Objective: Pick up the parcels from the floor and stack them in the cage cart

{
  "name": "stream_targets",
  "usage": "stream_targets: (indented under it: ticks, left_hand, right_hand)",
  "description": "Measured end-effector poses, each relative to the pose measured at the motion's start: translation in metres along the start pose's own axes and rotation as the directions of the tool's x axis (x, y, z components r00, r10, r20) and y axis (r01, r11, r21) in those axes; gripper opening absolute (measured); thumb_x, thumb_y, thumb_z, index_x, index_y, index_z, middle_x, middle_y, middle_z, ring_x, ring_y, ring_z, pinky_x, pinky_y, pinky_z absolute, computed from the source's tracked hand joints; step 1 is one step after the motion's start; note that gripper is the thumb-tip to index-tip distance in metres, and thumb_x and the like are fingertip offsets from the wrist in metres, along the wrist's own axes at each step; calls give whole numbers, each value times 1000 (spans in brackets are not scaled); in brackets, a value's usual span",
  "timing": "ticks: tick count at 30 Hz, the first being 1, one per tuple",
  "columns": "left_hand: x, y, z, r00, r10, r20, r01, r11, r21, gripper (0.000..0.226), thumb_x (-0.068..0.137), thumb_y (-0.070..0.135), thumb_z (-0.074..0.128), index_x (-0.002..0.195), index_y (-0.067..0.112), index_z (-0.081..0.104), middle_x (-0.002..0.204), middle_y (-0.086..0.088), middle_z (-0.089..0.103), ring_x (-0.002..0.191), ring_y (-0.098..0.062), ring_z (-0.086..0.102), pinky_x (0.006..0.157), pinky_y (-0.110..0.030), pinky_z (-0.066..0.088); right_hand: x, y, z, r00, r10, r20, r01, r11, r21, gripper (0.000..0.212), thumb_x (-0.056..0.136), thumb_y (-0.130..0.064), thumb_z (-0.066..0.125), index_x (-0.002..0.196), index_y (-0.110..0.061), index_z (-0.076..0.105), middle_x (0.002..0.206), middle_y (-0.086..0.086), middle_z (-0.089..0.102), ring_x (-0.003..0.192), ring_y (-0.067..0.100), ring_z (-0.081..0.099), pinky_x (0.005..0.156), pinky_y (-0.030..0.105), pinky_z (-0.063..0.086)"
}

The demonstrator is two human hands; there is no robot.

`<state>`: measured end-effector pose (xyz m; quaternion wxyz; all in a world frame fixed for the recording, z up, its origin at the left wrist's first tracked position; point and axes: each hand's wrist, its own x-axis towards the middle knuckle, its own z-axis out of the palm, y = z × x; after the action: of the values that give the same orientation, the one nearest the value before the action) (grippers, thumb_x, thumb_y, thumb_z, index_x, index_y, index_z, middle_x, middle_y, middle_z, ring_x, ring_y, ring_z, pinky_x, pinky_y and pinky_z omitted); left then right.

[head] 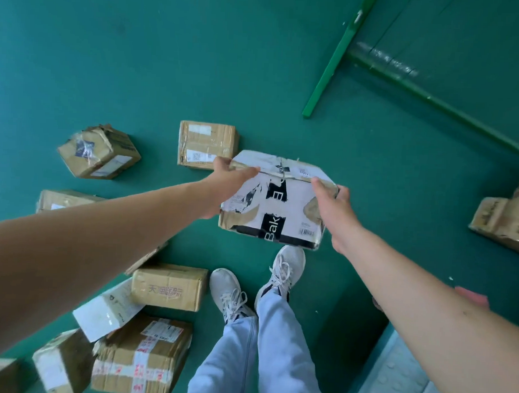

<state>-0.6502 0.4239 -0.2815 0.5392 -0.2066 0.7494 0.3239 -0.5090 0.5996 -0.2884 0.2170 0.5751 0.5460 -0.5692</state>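
Looking down from head height, we find a flat white parcel (274, 201) held between both hands above the green floor (139, 60), just ahead of two white laced shoes (259, 280). Our left hand (228, 180) grips its left edge, fingers curled over the upper corner. Our right hand (330, 203) grips the right edge, thumb laid along the top face. The parcel is card, printed with a black band; its skin is scuffed, torn to brown at several corners, and bears a barcode label. The far end is crushed and creased.

On the floor to the left lie brown cardboard boxes: one square and taped (207, 144), one dented with a split top (99, 152), one printed with faded red characters (170, 285), and one crossed with red-and-white tape (144, 355). A white flat packet (108, 311) leans across them.

Our left forearm hides most of a further box (61, 198). At the right edge a stack of brown cartons (507, 219) is cut off. A green metal frame (333, 63) crosses the upper right; we cannot tell what it belongs to. A pink shape behind the right forearm is too blurred to identify.
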Motion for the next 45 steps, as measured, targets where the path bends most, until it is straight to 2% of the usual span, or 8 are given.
stream_targets:
  ticks: [6, 11, 19, 23, 25, 30, 36, 45]
  left_hand:
    - [-194, 38, -17, 999, 17, -52, -22, 995, -99, 77, 79, 74, 68, 139, 44, 32, 150, -5, 44, 138, -32, 40, 113, -68, 31]
    - [-332, 55, -38, 999, 18, 37, -16, 998, -61, 94, 68, 79, 68, 148, 37, 41, 159, -4, 40, 146, -33, 37, 115, -67, 31]
    - [-495, 65, -58, 974, 160, 161, -169, 984, 47, 39, 99, 55, 57, 119, 21, 61, 111, -3, 71, 105, -24, 65, 98, -52, 51]
    - [-554, 55, -60, 947, 202, 249, -236, 965, 113, 35, 101, 52, 56, 117, 21, 63, 119, -7, 66, 111, -28, 60, 106, -61, 44]
    - [-573, 49, -56, 936, 201, 289, -249, 958, 139, 40, 98, 55, 59, 122, 22, 62, 130, -7, 62, 121, -32, 57, 109, -67, 38]
    - [-621, 30, -21, 872, 166, 461, -339, 883, 325, 68, 84, 67, 65, 139, 27, 56, 152, -7, 51, 132, -40, 53, 107, -75, 35]
    - [-693, 7, 46, 799, 65, 597, -434, 749, 500, 39, 103, 52, 53, 130, 25, 60, 136, -5, 60, 106, -37, 67, 96, -71, 44]
    - [-785, -41, 192, 675, -31, 737, -616, 527, 586, 46, 100, 55, 56, 134, 24, 57, 138, -7, 59, 118, -38, 60, 107, -73, 37]
  right_hand:
    - [-169, -29, -51, 996, -53, -76, 69, 972, 226, 79, 84, -78, 55, 143, -29, 36, 127, 0, 59, 115, 22, 60, 107, 52, 48]
    - [-297, -43, -102, 985, -96, -145, 137, 941, 310, 102, 58, -101, 52, 136, -36, 60, 135, -1, 65, 124, 25, 62, 108, 56, 49]
    - [-497, -57, -136, 947, -196, -255, 257, 938, 231, 79, 94, -73, 50, 152, -19, 44, 152, 0, 47, 138, 23, 46, 112, 40, 35]
    - [-583, -39, -149, 915, -237, -328, 309, 932, 188, 67, 100, -65, 47, 145, -16, 47, 119, -1, 59, 111, 18, 49, 97, 33, 34]
    - [-619, -25, -154, 905, -228, -359, 304, 937, 171, 76, 100, -67, 46, 153, -14, 39, 134, 4, 55, 126, 24, 49, 104, 37, 35]
    - [-686, 38, -172, 868, -133, -479, 264, 939, 219, 81, 96, -72, 46, 151, -12, 43, 151, 8, 48, 128, 25, 49, 105, 37, 35]
    - [-749, 114, -206, 799, 16, -601, 222, 921, 320, 77, 98, -68, 47, 137, -2, 59, 138, 23, 61, 129, 40, 57, 109, 47, 46]
    - [-832, 237, -273, 636, 272, -722, 215, 836, 505, 70, 103, -61, 46, 134, 0, 60, 135, 22, 63, 126, 38, 59, 99, 38, 48]
